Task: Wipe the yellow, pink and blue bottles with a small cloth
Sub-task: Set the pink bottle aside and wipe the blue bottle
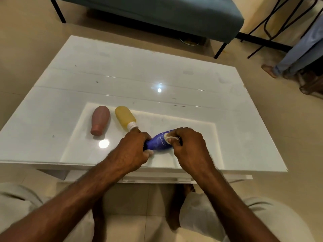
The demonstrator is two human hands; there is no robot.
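The blue bottle (158, 143) lies on its side near the table's front edge. My left hand (133, 148) grips its cap end. My right hand (189, 145) presses a small pale cloth (168, 138) against the bottle's wide end; most of the cloth is hidden under my fingers. The pink bottle (100, 120) lies on the table to the left, cap toward me. Beside it lies the yellow bottle (125, 118), and its white cap almost touches my left hand.
The white glossy table (122, 79) reflects ceiling lights. Beyond it stands a dark blue-grey sofa (174, 14) on black legs. At the far right are a seated person's legs (297, 55) and black chair legs. My knees sit below the table's front edge.
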